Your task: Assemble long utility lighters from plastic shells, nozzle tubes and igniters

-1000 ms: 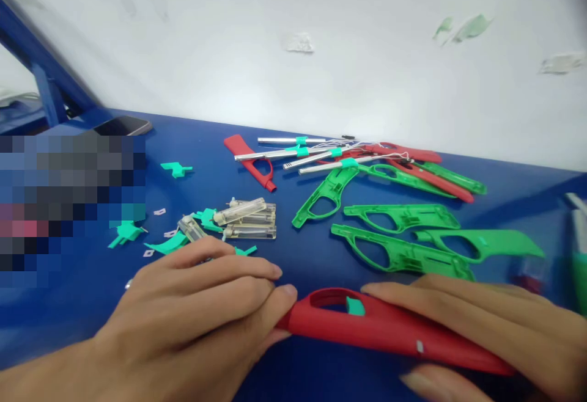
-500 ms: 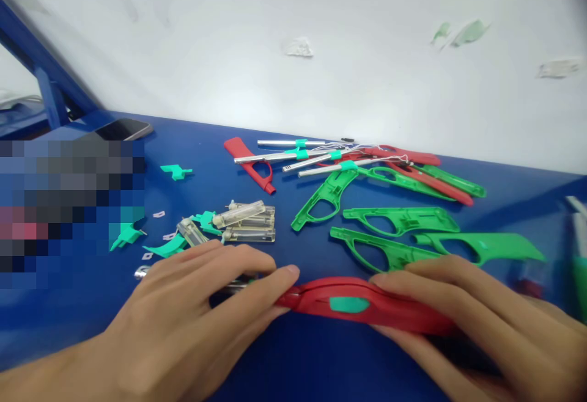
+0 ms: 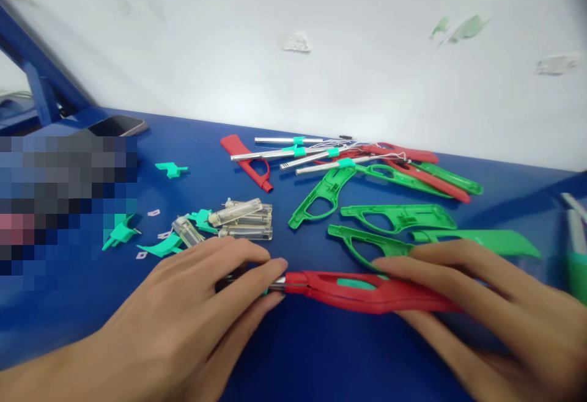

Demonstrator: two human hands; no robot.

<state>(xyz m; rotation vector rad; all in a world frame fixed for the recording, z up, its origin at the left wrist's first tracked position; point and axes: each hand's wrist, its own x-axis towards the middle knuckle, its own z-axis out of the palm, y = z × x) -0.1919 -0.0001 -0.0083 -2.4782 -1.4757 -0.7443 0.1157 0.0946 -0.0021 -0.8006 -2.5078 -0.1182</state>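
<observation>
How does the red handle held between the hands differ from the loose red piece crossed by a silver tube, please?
The held red handle is gripped by the right hand, while the loose red piece lies on the blue table.
The held red handle shows a teal part in its opening; the loose red piece shows none.
The held red handle runs nearly crosswise; the loose red piece slants.
Both are red.

Red handle (image 3: 339, 299): we see smooth, satin plastic.
Slim tubes (image 3: 316, 169): we note bright, glossy metal.
Green shells (image 3: 417, 212): smooth, moulded plastic.
Cartridges (image 3: 236, 212): we see clear, glossy plastic.
Surface (image 3: 298, 353): smooth, low sheen.
Wall (image 3: 183, 54): matt, with rough patches (image 3: 296, 43).
</observation>
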